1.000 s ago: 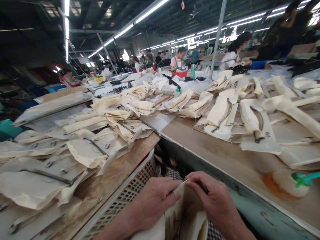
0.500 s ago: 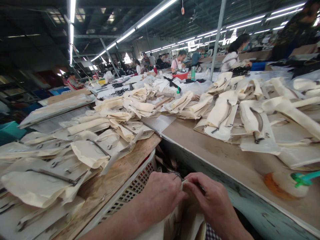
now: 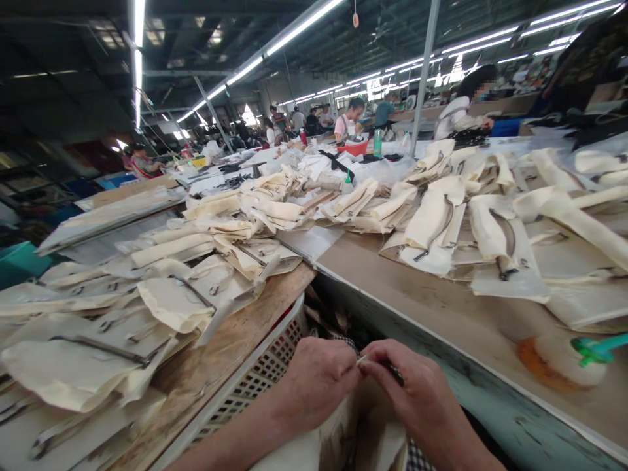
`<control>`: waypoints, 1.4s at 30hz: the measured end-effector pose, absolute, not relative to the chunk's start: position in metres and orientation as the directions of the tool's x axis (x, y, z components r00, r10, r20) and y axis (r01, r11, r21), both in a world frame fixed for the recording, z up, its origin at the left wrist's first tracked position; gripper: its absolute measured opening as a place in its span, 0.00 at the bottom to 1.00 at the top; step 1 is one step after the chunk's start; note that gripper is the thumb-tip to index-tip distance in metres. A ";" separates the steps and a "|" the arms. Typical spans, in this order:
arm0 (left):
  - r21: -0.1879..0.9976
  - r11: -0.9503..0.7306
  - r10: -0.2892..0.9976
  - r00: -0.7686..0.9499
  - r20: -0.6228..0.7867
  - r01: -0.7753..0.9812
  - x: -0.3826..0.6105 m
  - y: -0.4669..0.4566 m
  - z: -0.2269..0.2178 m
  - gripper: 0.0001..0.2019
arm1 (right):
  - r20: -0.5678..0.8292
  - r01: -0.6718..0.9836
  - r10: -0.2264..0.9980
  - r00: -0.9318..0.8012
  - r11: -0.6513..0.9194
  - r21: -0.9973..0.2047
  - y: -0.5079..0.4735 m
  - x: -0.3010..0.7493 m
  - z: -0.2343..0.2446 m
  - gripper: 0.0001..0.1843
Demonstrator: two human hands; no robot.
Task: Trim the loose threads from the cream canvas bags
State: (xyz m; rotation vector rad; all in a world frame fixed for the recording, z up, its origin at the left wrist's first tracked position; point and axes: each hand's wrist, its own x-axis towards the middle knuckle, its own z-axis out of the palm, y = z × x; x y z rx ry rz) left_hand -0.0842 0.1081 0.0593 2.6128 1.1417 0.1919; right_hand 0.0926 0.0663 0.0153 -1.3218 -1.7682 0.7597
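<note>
Low at the front centre, my left hand (image 3: 318,376) and my right hand (image 3: 409,379) meet, fingertips pinched together. Between them is the top edge of a cream fabric piece (image 3: 336,435). Its body hangs below my hands over my lap, with a brownish fold in the middle. The exact spot being pinched is mostly hidden by the fingers. Checked black-and-white cloth (image 3: 416,458) shows beneath the piece. A white plastic basket (image 3: 260,369) stands beside my left forearm.
Cream fabric pieces with dark strips (image 3: 179,301) are heaped on the left wooden table (image 3: 235,320). More pieces (image 3: 434,226) cover the back of the right table (image 3: 363,268). A bottle with amber liquid and a green cap (image 3: 554,360) is at right. Several people work farther back.
My left hand's fingers have moved slightly right, so both hands' fingertips now sit closer together on the fabric edge. The surroundings look the same.
</note>
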 end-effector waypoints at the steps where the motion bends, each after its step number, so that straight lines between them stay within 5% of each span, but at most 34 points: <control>1: 0.354 -0.620 0.750 0.662 0.004 0.700 -0.084 0.108 0.059 0.17 | 0.227 0.492 0.960 -0.163 0.278 -0.825 0.066 0.093 0.016 0.07; 7: 0.466 -0.569 0.769 0.640 0.008 0.678 -0.087 0.106 0.054 0.15 | 0.322 0.441 0.931 -0.171 0.365 -0.820 0.063 0.092 0.018 0.06; 19: 0.369 -0.647 0.740 0.666 0.095 0.667 -0.085 0.098 0.048 0.13 | 0.472 0.487 0.875 -0.105 0.459 -0.743 0.060 0.096 0.024 0.07; 23: 0.363 -0.638 0.753 0.649 0.108 0.680 -0.087 0.098 0.049 0.14 | 0.461 0.462 0.886 -0.055 0.432 -0.774 0.060 0.097 0.023 0.15; 29: 0.350 -0.627 0.762 0.641 0.090 0.696 -0.087 0.096 0.050 0.15 | 0.382 0.519 0.920 -0.085 0.368 -0.772 0.055 0.099 0.022 0.03; 37: 0.334 -0.611 0.776 0.627 0.071 0.717 -0.088 0.096 0.051 0.16 | 0.526 0.614 0.844 -0.105 0.472 -0.633 0.053 0.097 0.032 0.03; 42: 0.336 -0.614 0.771 0.634 0.061 0.714 -0.086 0.096 0.052 0.15 | 0.474 0.588 0.873 -0.114 0.444 -0.676 0.054 0.097 0.027 0.06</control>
